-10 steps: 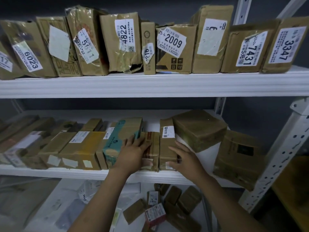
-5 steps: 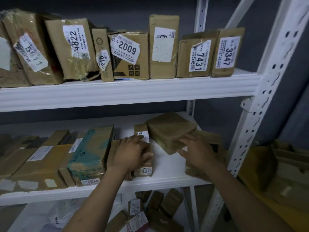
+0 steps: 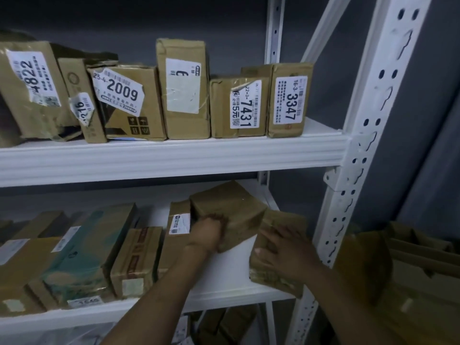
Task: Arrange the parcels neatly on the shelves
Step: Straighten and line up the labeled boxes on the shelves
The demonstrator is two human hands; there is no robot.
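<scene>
Two tiers on a white rack [image 3: 368,120], one tilted brown box [image 3: 231,207] to square away.
Carries an upright row of parcels [image 3: 184,88] on the upper shelf [image 3: 174,155]; packs a flat row of parcels [image 3: 134,257] along the left of the lower shelf [image 3: 224,277]. Grips the brown box, mid-shelf and just beside a narrow parcel [image 3: 179,220], with the left hand [image 3: 206,235], fingers curled at its near corner though blurred. Rests the right hand [image 3: 288,255] flat on the end parcel [image 3: 271,276] at the front right corner, fingers straight, spread, clasping nothing. Risks shoving that end parcel off the open edge by pressing outward; risks toppling the narrow parcel by swinging the box left too fast.
</scene>
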